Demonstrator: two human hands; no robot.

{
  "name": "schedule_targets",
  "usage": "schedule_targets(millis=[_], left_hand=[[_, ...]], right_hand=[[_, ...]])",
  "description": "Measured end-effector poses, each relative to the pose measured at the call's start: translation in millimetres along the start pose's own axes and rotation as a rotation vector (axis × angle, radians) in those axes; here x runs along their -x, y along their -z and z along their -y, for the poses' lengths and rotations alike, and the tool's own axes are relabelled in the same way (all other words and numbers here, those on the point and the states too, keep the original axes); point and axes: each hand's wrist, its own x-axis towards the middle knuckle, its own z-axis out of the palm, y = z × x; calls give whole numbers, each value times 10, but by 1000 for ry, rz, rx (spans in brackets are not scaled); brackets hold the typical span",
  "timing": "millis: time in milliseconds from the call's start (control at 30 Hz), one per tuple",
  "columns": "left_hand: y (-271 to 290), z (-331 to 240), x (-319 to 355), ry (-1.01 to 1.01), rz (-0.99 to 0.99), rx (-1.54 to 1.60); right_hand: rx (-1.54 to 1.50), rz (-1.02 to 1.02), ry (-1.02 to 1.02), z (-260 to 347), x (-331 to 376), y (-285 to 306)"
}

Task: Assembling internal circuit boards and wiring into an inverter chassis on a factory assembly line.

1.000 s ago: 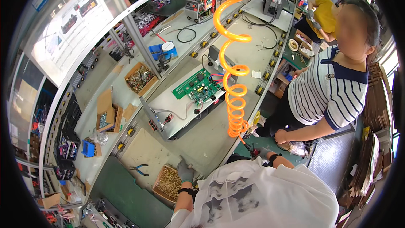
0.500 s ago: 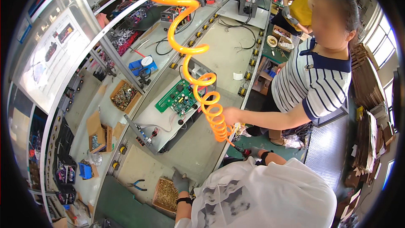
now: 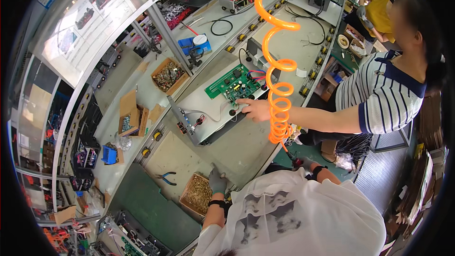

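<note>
My left hand [image 3: 217, 181], in a grey glove, lies with its fingers stretched on the line's surface, beside a cardboard box of small brass-coloured screws [image 3: 197, 193]. By my right side, my gloved right hand [image 3: 309, 164] is closed round a red-and-black air screwdriver [image 3: 296, 161], partly hidden by my body. An orange coiled hose [image 3: 280, 90] runs down to that tool. Ahead lies a metal chassis [image 3: 215, 122] with a green circuit board [image 3: 232, 84] and wires on it. A co-worker's bare hand [image 3: 256, 110] points at the board's near edge.
Blue-handled pliers [image 3: 166, 178] lie left of the screw box. Further left are boxes of small parts [image 3: 168, 75] and a blue bin [image 3: 109, 154]. The co-worker [image 3: 379, 90] stands at the right, with an arm behind the hanging hose. Rollers [image 3: 156, 135] edge the line.
My view has shifted, so the scene sits further right. The co-worker's hand, behind the hose before, now shows with a finger at the circuit board. My hands stay in about the same places.
</note>
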Motion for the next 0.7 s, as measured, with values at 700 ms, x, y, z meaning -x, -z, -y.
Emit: schedule_targets(millis=[700], left_hand=[[22, -39, -14, 22, 22, -5]], right_hand=[[-46, -24, 25, -55, 58, 2]])
